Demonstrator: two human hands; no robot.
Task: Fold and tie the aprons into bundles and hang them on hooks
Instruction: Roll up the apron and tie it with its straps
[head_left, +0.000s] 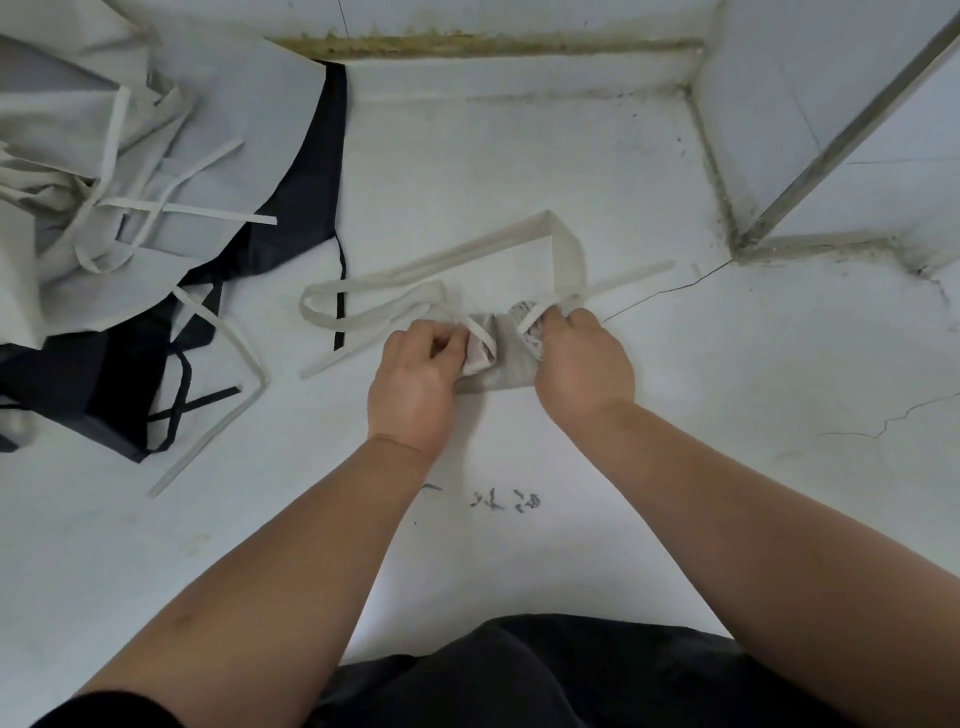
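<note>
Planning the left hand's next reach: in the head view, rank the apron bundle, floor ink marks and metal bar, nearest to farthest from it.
1. The apron bundle, touching the left hand, at its right.
2. The ink marks, on the floor, toward the view's bottom.
3. The metal bar, far upper right.

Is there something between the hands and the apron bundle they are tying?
Nothing visible does. The left hand and the right hand pinch the straps right at the apron bundle. No hook is in view.
</note>
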